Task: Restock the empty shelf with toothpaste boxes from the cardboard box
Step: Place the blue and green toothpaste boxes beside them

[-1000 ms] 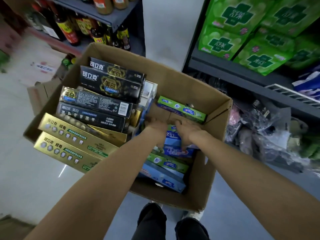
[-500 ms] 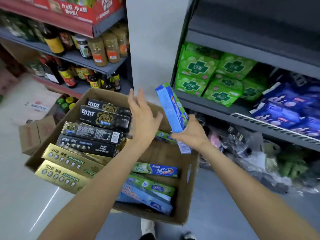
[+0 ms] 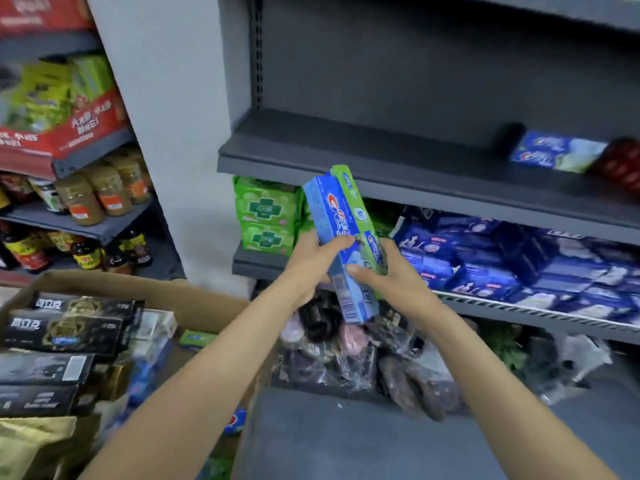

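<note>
Both hands hold a pair of toothpaste boxes upright in front of the shelving: a blue box [image 3: 337, 233] and a green box [image 3: 356, 206] behind it. My left hand [image 3: 313, 263] grips them from the left, my right hand [image 3: 391, 277] from the right. Just above them runs the dark grey shelf [image 3: 346, 157], bare along its left part. A blue toothpaste box [image 3: 557, 152] lies on it at the right. The cardboard box [image 3: 145, 289] sits at lower left, with several black, gold and blue toothpaste boxes inside.
Green packs [image 3: 266, 216] and blue packs [image 3: 502, 261] fill the shelf below. Plastic-wrapped goods [image 3: 363, 351] lie on the floor under it. A red item [image 3: 620, 161] sits at the shelf's far right. Jars and bottles [image 3: 100, 192] stand on the left shelving, beyond a white pillar [image 3: 166, 116].
My right hand lifted the toothpaste boxes out of the cardboard box and up toward the grey shelf. My left hand, open a moment ago, now grips them too. The view has tilted upward.
</note>
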The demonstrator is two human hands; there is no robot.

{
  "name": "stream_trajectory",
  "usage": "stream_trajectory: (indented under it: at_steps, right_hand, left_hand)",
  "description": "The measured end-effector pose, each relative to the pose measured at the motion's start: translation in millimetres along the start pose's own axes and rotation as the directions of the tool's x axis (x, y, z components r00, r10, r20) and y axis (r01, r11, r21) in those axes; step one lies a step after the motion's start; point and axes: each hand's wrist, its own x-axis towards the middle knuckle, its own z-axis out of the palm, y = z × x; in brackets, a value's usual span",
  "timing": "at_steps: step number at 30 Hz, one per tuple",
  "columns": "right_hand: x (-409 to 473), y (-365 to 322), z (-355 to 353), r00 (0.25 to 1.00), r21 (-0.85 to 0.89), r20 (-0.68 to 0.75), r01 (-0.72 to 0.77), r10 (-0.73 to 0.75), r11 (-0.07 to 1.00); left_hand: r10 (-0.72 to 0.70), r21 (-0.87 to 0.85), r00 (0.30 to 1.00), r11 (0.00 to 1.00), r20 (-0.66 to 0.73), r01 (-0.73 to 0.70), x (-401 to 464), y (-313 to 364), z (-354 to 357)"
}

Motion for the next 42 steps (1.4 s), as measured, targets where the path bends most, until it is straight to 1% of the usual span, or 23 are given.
stream_trajectory:
  at_steps: [2, 5, 8, 10, 12, 13, 14, 17, 18, 21, 23, 25, 26, 27, 29, 31, 32, 34, 36, 37, 39, 41, 42]
  right_hand:
    - [0, 11, -43, 0.996, 0.114, -0.087, -0.01, 0.02, 0.993]
    - [2, 25, -112, 0.986, 0.112, -0.155, -0.049, 0.066, 0.993]
    - [2, 45, -178, 0.962, 0.161, -0.248, -0.077, 0.115, 0.984]
    - [-1, 61, -217, 0.946, 0.195, -0.285, -0.103, 0.157, 0.975]
    - [-6, 74, -251, 0.949, 0.198, -0.273, -0.109, 0.161, 0.974]
    - [-7, 80, -266, 0.953, 0.211, -0.26, -0.1, 0.154, 0.972]
    - [-8, 85, -280, 0.957, 0.226, -0.251, -0.088, 0.146, 0.97]
    - [3, 97, -318, 0.956, 0.219, -0.262, -0.074, 0.132, 0.973]
    - [9, 101, -330, 0.955, 0.205, -0.263, -0.081, 0.134, 0.975]
    - [34, 115, -369, 0.961, 0.182, -0.239, -0.094, 0.137, 0.979]
    - [49, 122, -395, 0.966, 0.184, -0.229, -0.074, 0.116, 0.98]
    - [66, 125, -421, 0.963, 0.157, -0.258, -0.036, 0.076, 0.987]
    - [73, 125, -434, 0.96, 0.121, -0.277, -0.015, 0.048, 0.993]
    - [81, 125, -448, 0.954, 0.075, -0.299, -0.002, 0.024, 0.997]
    - [98, 126, -476, 0.943, -0.041, -0.332, 0.008, -0.022, 0.999]
    - [114, 130, -503, 0.938, -0.147, -0.342, 0.005, -0.056, 0.989]
    - [123, 132, -514, 0.936, -0.196, -0.344, 0.003, -0.071, 0.981]
    - [138, 138, -534, 0.934, -0.293, -0.342, -0.007, -0.098, 0.956]
    - [150, 143, -546, 0.94, -0.397, -0.323, -0.03, -0.109, 0.917]
    - [156, 146, -550, 0.945, -0.428, -0.313, -0.052, -0.093, 0.902]
    - [168, 152, -555, 0.956, -0.426, -0.284, -0.056, -0.075, 0.903]
    - [179, 161, -560, 0.958, -0.395, -0.266, -0.005, -0.109, 0.919]
    - [183, 164, -563, 0.95, -0.361, -0.282, 0.027, -0.137, 0.932]
  left_hand:
    - [0.03, -0.006, 1.0, 1.0, -0.008, -0.03, 11, 5, 44]
    - [0.06, -0.095, 0.998, 0.994, -0.007, -0.06, 26, 10, 114]
    - [0.074, -0.208, 0.997, 0.975, -0.009, -0.074, 38, 16, 175]
    - [0.116, -0.154, 0.993, 0.981, 0.002, -0.114, 49, 19, 208]
    - [0.156, -0.089, 0.987, 0.984, 0.025, -0.153, 62, 24, 240]
    - [0.162, -0.089, 0.986, 0.983, 0.032, -0.159, 69, 26, 256]
    - [0.161, -0.116, 0.986, 0.981, 0.039, -0.156, 75, 30, 272]
    - [0.114, -0.326, 0.989, 0.942, 0.093, -0.078, 94, 40, 320]
    - [0.117, -0.37, 0.987, 0.927, 0.114, -0.067, 103, 41, 334]
    - [0.159, -0.459, 0.977, 0.885, 0.14, -0.078, 132, 42, 367]
    - [0.164, -0.519, 0.972, 0.853, 0.17, -0.053, 154, 45, 384]
    - [0.171, -0.564, 0.968, 0.825, 0.183, -0.038, 176, 52, 399]
    - [0.178, -0.562, 0.971, 0.825, 0.16, -0.059, 189, 54, 406]
    - [0.198, -0.54, 0.973, 0.835, 0.116, -0.106, 202, 56, 412]
    - [0.251, -0.436, 0.968, 0.873, 0.016, -0.219, 228, 60, 418]
    - [0.264, -0.304, 0.964, 0.915, -0.038, -0.263, 251, 62, 417]
    - [0.266, -0.204, 0.962, 0.941, -0.051, -0.271, 259, 62, 417]
    - [0.296, 0.058, 0.954, 0.954, -0.038, -0.293, 268, 63, 419]
    - [0.323, 0.309, 0.946, 0.896, 0.04, -0.319, 273, 66, 420]
    - [0.328, 0.389, 0.941, 0.859, 0.083, -0.333, 275, 68, 421]
    - [0.343, 0.447, 0.932, 0.82, 0.12, -0.359, 282, 68, 423]
    - [0.368, 0.421, 0.925, 0.827, 0.097, -0.373, 287, 67, 426]
    - [0.378, 0.405, 0.922, 0.833, 0.083, -0.378, 289, 67, 428]
